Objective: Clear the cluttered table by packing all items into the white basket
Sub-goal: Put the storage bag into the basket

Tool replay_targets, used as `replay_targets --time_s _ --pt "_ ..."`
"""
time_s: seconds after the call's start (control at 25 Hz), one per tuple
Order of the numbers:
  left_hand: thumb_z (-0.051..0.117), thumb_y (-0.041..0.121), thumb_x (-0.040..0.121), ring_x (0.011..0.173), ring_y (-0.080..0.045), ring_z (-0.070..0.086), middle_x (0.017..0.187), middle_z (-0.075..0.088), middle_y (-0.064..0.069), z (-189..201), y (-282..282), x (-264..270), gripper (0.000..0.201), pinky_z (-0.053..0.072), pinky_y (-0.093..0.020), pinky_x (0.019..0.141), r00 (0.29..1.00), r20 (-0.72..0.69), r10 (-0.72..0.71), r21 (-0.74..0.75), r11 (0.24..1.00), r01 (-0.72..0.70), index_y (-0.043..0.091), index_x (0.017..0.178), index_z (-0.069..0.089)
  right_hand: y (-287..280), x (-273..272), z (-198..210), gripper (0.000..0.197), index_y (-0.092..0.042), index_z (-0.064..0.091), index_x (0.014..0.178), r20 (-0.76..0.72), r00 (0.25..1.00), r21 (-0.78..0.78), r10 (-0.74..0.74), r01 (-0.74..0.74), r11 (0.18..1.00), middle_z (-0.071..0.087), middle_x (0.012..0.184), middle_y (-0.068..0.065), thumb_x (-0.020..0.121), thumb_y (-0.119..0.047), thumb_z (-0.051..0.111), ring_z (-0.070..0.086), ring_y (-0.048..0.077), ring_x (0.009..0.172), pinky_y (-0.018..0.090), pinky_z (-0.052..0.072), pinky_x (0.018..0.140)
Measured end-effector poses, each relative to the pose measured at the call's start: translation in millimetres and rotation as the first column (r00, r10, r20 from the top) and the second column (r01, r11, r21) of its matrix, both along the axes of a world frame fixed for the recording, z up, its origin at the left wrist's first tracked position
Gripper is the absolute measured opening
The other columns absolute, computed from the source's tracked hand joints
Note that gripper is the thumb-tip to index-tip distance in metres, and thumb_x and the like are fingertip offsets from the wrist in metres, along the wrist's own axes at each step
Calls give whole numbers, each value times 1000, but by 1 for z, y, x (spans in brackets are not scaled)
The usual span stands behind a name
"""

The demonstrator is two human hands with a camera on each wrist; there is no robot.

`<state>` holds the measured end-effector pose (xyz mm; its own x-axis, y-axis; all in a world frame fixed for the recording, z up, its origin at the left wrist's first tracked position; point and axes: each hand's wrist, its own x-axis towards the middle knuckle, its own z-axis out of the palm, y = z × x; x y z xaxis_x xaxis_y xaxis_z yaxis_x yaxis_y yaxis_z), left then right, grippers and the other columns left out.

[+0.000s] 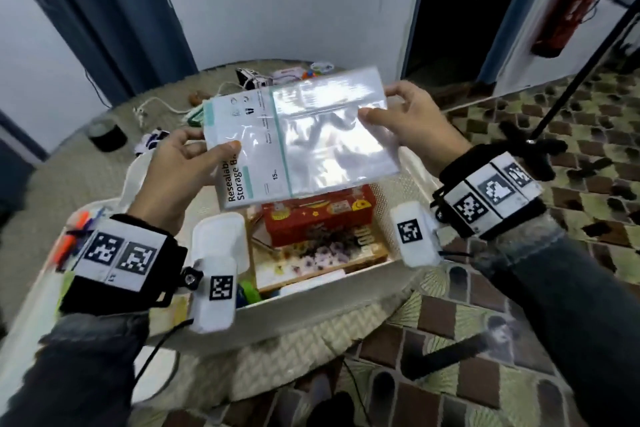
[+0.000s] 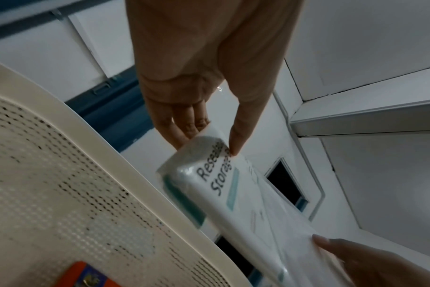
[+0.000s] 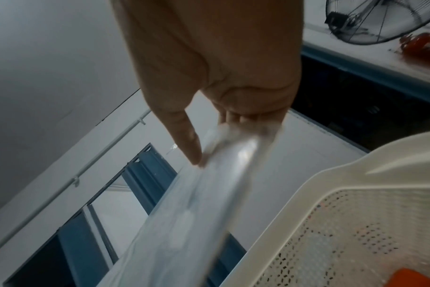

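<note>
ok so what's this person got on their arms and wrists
Both hands, left hand and right hand, are bare. Dark grey sleeves cover the forearms. Each wrist has a black band with square black-and-white code tags, plus a white box carrying another tag. A thin black cable hangs from the left band.

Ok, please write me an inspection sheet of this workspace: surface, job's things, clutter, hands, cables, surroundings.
Surface: round table with pale woven cover.
Job's things: white basket holds a red box and a flowered flat item; pack of resealable storage bags held above it.
Clutter: dark tape roll, orange markers, small items at the far edge.
Hands: left hand and right hand each pinch one end of the pack.
Cables: white cord on the table.
Surroundings: patterned floor, red extinguisher on the wall.
</note>
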<state>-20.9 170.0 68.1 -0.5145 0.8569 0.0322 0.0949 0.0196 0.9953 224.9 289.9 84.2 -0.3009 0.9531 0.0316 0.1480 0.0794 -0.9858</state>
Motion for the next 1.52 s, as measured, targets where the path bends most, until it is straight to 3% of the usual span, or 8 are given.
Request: replay_targets --time_s 0.28,0.6,0.76,0.92,1.08,1.16,1.36,1.52 --pt "69 0 81 51 -6 66 59 70 6 -27 20 -40 35 54 -23 46 996 -37 -76 -252 966 65 16 99 44 46 -52 -42 50 -12 44 124 236 965 -96 111 -90 991 59 86 0 81 -6 70 56 3 59 12 37 37" --pt "68 -3 81 68 -25 71 91 70 -19 -81 28 -54 35 59 -36 56 962 82 -261 -584 770 258 9 99 40 62 -47 -106 56 -12 42 117 533 809 -327 249 -74 942 58 105 16 75 -14 78 61 30 86 46 55 76" --pt "73 5 79 81 -29 67 96 70 -21 -101 27 -52 32 57 -34 68 928 37 -370 -706 648 287 8 96 46 62 -43 -111 60 -11 35 117 580 727 -404 368 -135 905 52 85 12 75 -6 78 57 22 56 39 57 53" --pt "72 9 81 65 -20 64 90 70 -21 -115 25 -45 33 54 -27 61 899 49 -435 -785 540 304 3 104 49 63 -38 -123 48 -17 35 101 594 560 -570 578 -214 793 60 62 17 78 -2 75 59 32 55 57 55 73" --pt "74 8 79 65 -22 63 93 70 -25 -121 24 -44 47 54 -24 57 904 93 -418 -807 500 314 5 114 43 66 -32 -129 42 -19 37 99 573 569 -596 590 -204 777 59 60 16 82 2 68 58 27 47 43 57 55" --pt "76 8 77 70 -24 62 96 69 -26 -122 23 -44 48 56 -26 60 897 122 -425 -810 480 337 10 110 40 66 -29 -128 41 -17 40 96 587 550 -590 594 -212 779 60 73 22 79 3 71 59 30 52 48 57 61" --pt "71 2 80 67 -22 70 96 72 -17 -125 22 -39 46 58 -29 62 812 300 -501 -748 405 526 17 115 46 63 -25 -129 37 -11 51 86 681 388 -572 621 -247 782 64 74 17 68 1 81 62 23 50 32 53 48" --pt "67 -1 84 64 -17 71 101 71 -19 -136 26 -33 35 58 -27 63 751 382 -538 -739 310 598 14 113 54 65 -24 -126 33 -8 59 85 716 368 -551 593 -224 804 67 65 11 65 1 83 67 23 56 38 58 61"
